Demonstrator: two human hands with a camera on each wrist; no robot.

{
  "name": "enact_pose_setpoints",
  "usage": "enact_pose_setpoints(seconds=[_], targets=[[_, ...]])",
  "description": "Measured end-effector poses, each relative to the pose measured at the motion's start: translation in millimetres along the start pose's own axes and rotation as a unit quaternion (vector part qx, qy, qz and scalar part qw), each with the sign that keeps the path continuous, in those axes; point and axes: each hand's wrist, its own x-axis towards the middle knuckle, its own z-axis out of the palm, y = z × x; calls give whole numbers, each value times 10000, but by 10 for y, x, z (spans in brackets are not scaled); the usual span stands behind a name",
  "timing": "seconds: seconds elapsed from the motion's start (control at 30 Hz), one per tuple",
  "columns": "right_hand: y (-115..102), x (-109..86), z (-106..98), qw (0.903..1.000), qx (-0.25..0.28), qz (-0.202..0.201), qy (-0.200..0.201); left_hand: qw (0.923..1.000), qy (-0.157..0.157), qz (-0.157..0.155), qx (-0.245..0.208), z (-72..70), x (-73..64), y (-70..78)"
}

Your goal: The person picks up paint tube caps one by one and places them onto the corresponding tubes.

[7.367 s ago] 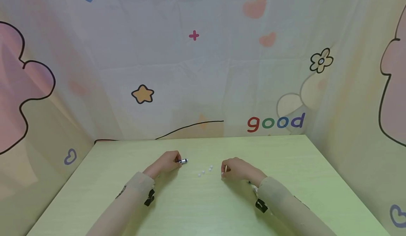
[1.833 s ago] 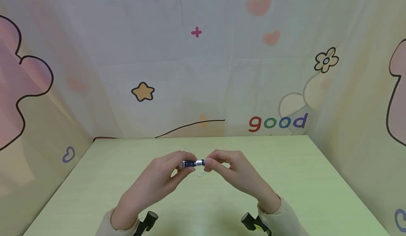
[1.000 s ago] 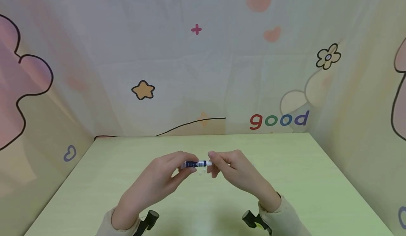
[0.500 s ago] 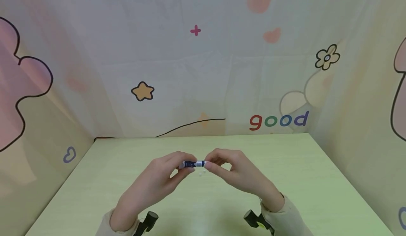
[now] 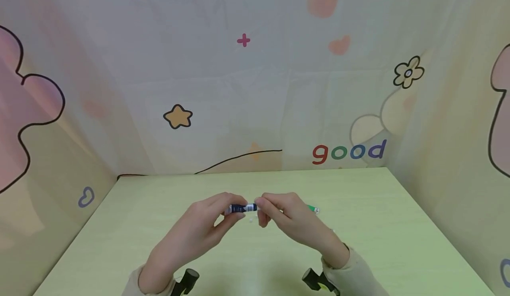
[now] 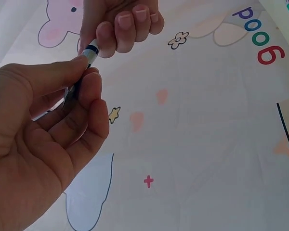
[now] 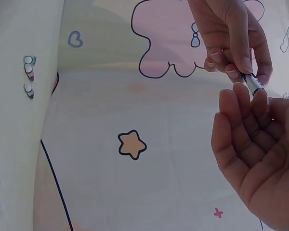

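Observation:
A small dark blue and white paint tube [image 5: 241, 208] is held level above the table, its squeezed silver end towards the left. My left hand [image 5: 195, 227] pinches its body between thumb and fingers. At the other end, my right hand [image 5: 292, 218] pinches the tip with thumb and index finger, hiding the white cap there. In the left wrist view the white neck of the tube [image 6: 90, 52] with its blue band shows between the two hands. The right wrist view shows the tube [image 7: 253, 83] between both sets of fingertips.
A green paint tube [image 5: 313, 209] lies on the table [image 5: 191, 260] behind my right hand. Tiny white caps [image 5: 251, 220] lie below the held tube. Several tubes [image 7: 29, 71] rest in a row at the left of the right wrist view. A printed curtain [image 5: 223, 88] surrounds the table.
Both hands have risen from the table and come together at the tube. My right fingers came off its white tip about a second ago, then pinched it again. The green tube has come into sight.

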Motion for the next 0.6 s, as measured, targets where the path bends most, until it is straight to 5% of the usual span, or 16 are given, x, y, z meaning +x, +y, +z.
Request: enact_pose_setpoints(seconds=[0.23,0.6], targets=[[-16,-3,19,9999,-38,118,71,9999,-32,123,0,-5,-5,-4],[10,-17,-22,9995,-169,-246,108,10000,-3,85,39,-49,-4,-15]])
